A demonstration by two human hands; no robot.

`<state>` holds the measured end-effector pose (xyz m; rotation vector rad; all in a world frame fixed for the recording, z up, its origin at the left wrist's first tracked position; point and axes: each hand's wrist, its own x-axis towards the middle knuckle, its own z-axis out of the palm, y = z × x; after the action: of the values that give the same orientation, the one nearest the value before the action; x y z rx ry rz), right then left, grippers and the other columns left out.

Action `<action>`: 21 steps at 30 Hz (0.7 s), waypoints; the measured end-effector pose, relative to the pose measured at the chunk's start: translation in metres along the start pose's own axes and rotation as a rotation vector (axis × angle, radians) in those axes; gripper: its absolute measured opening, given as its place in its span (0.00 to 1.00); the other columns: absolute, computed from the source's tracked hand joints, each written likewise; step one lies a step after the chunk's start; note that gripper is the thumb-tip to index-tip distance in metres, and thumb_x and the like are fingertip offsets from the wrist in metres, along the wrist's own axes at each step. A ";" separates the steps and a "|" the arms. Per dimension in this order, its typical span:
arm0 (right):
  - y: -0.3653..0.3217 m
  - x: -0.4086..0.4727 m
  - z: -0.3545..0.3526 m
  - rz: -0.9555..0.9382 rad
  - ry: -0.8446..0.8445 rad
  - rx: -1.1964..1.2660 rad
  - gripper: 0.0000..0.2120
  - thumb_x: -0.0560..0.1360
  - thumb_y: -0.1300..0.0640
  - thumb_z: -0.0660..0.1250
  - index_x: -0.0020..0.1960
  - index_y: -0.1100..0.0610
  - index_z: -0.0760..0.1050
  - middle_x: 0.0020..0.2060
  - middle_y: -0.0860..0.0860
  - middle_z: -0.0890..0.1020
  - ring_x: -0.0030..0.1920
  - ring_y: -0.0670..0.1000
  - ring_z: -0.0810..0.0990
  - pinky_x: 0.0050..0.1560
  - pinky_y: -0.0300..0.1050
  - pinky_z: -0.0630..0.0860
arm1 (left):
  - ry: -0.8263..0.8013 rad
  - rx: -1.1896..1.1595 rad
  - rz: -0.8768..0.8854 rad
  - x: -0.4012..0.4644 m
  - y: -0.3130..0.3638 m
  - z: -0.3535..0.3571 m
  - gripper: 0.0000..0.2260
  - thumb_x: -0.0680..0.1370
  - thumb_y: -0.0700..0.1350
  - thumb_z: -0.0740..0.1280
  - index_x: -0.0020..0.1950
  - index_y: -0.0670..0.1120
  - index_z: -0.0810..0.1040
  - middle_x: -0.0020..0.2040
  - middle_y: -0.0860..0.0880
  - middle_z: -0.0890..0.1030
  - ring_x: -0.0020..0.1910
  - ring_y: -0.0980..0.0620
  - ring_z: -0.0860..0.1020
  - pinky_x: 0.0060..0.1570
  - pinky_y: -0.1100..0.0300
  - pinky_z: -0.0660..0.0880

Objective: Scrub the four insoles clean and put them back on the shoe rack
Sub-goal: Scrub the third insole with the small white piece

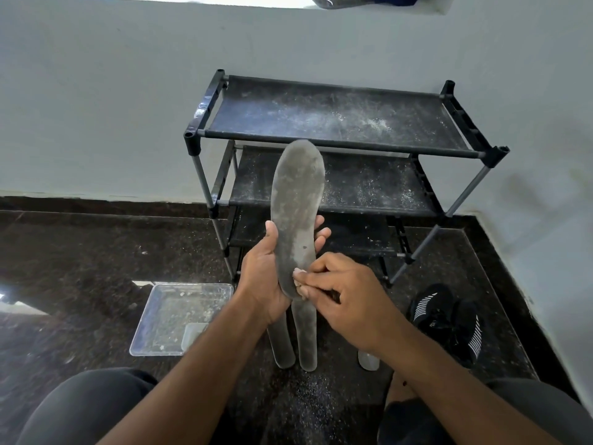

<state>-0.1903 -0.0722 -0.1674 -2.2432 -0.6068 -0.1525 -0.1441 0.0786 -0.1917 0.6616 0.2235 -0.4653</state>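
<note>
Three-tier black shoe rack (333, 120) against the wall, its fabric shelves dusted with pale grit; no insoles lie on it, so the return step is judged not yet begun. On the dark stone floor (80, 252) to the left stands a clear plastic tray (179, 319) with debris in it; to the right lies a pair of black shoes (449, 319).

The held insole (296, 213), grey and blotched with pale residue, stands upright in front of the rack's lower shelves. The left hand (261, 277) grips its heel half, thumb on the face and fingers curled behind. Two further insoles (306, 335) lie on the floor directly beneath the hands; a pale rounded shape near the right forearm may be the fourth, though this cannot be confirmed.

The right hand (343, 293) pinches a small light scrubbing piece (298, 284) against the insole's heel edge; what it is cannot be made out.

Step in hand: scrubbing, apparently an early insole. The next move calls for working the scrubber up toward the soiled toe, the left hand bracing against flex.
</note>
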 end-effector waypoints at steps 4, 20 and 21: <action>0.006 0.002 -0.009 0.065 -0.008 0.037 0.17 0.73 0.57 0.76 0.61 0.54 0.82 0.45 0.43 0.78 0.49 0.44 0.77 0.51 0.33 0.73 | -0.021 0.000 -0.055 -0.001 -0.005 0.003 0.34 0.85 0.64 0.49 0.72 0.39 0.78 0.69 0.42 0.80 0.66 0.47 0.79 0.76 0.47 0.65; 0.011 0.007 -0.007 -0.064 0.105 -0.305 0.09 0.79 0.58 0.69 0.57 0.60 0.83 0.48 0.47 0.76 0.49 0.47 0.71 0.53 0.37 0.73 | -0.033 0.099 -0.041 -0.012 -0.007 0.016 0.33 0.86 0.62 0.50 0.67 0.37 0.81 0.65 0.38 0.82 0.64 0.43 0.82 0.70 0.45 0.75; 0.011 0.006 -0.006 -0.086 0.069 -0.329 0.11 0.79 0.58 0.69 0.59 0.59 0.82 0.50 0.47 0.76 0.51 0.47 0.72 0.54 0.39 0.73 | -0.039 0.091 -0.049 -0.012 -0.006 0.016 0.34 0.86 0.62 0.49 0.66 0.37 0.82 0.65 0.39 0.83 0.63 0.44 0.83 0.69 0.46 0.75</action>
<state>-0.1790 -0.0810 -0.1690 -2.5149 -0.6810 -0.3965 -0.1564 0.0682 -0.1786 0.7364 0.1825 -0.5369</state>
